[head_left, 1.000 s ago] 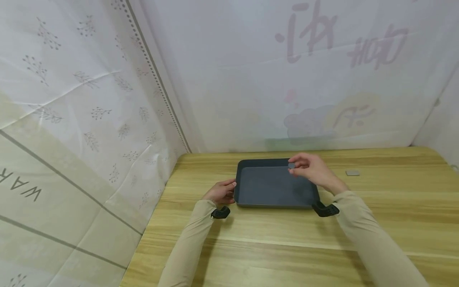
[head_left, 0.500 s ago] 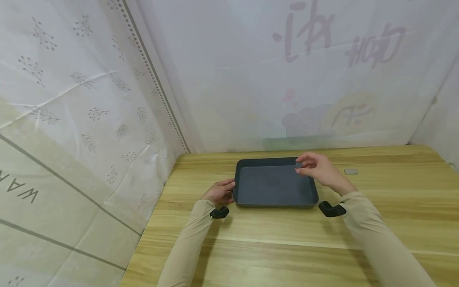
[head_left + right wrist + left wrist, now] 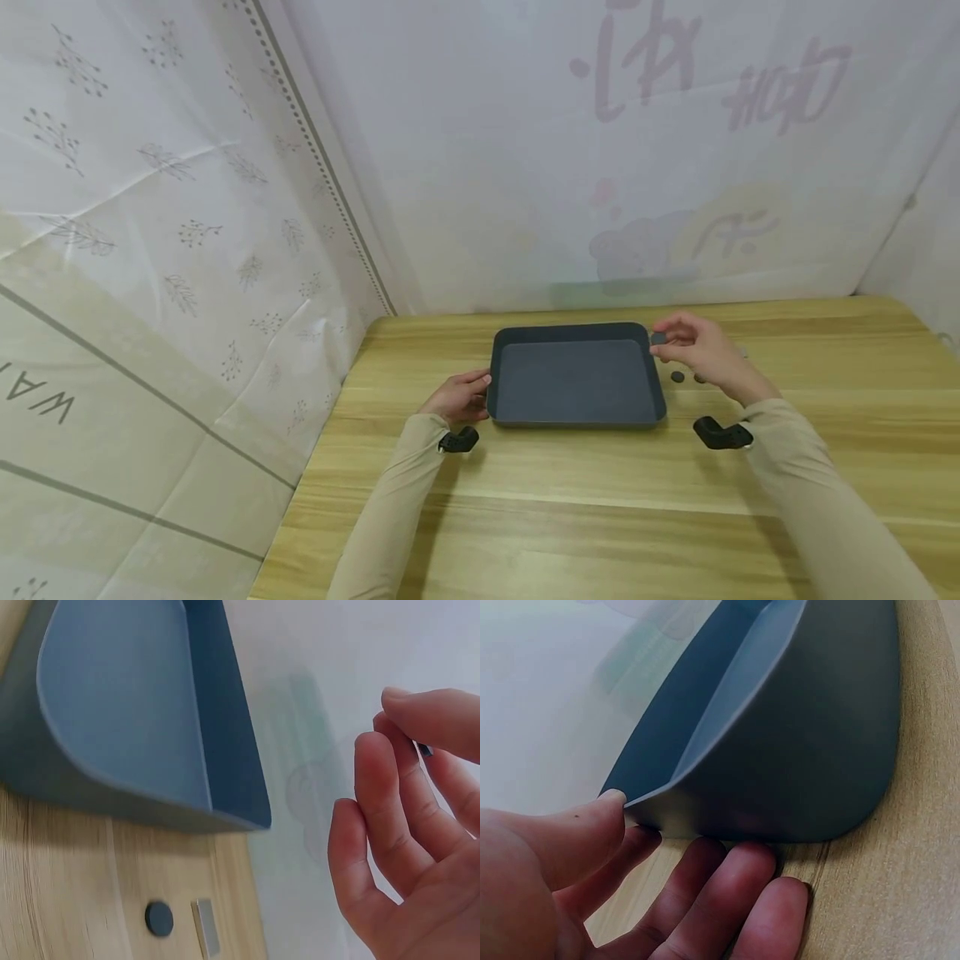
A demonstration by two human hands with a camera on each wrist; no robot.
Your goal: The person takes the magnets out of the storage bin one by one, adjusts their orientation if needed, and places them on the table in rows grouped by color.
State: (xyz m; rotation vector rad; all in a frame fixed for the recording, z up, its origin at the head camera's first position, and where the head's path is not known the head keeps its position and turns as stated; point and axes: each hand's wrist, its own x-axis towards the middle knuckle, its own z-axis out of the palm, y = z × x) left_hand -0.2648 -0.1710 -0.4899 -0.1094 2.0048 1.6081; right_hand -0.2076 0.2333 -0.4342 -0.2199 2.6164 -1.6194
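A dark grey tray (image 3: 573,375) lies on the wooden table (image 3: 570,500). My left hand (image 3: 480,398) holds the tray's near left corner; the left wrist view shows the thumb (image 3: 604,814) on the rim and the fingers curled under the tray (image 3: 802,750). My right hand (image 3: 663,340) hovers just past the tray's far right corner and pinches a small dark disc (image 3: 658,338) between thumb and fingertips. In the right wrist view only an edge of that disc (image 3: 425,749) peeks out between the fingers (image 3: 390,795). The tray looks empty.
Another small dark disc (image 3: 677,377) lies on the table right of the tray, under my right hand, with a small grey rectangular piece (image 3: 205,927) beside that disc (image 3: 158,918). Curtain walls (image 3: 187,208) close off the left and back.
My right hand has carried the pinched disc rightward, from above the tray's far right corner to beyond its right rim. The left hand has stayed on the tray.
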